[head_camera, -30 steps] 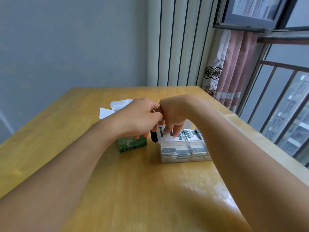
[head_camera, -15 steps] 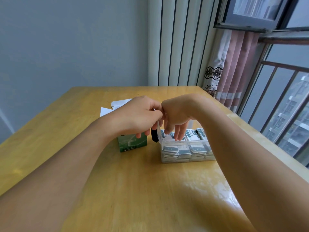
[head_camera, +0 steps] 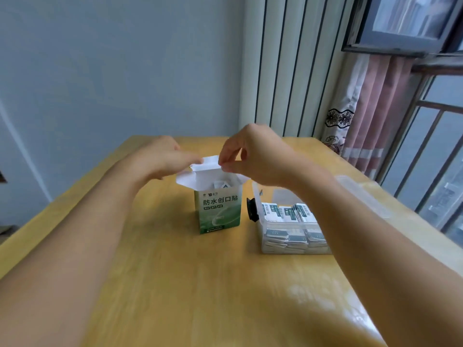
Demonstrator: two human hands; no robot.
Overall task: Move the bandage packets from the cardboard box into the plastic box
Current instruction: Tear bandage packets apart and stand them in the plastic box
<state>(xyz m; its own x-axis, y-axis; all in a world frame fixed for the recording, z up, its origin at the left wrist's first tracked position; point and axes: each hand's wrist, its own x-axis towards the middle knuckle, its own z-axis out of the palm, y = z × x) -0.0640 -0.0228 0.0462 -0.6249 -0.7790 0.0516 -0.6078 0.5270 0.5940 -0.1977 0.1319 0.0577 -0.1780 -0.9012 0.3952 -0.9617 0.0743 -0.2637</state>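
Green cardboard box (head_camera: 220,209) reads 防水创口贴, flaps open

Both forearms outstretched; left hand (head_camera: 160,159) palm down, right hand (head_camera: 253,156) raised, fingers (head_camera: 225,156) pinched together.

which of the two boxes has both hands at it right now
The green cardboard box: the left hand and right hand are at its open white top flaps. The clear plastic box to its right is untouched.
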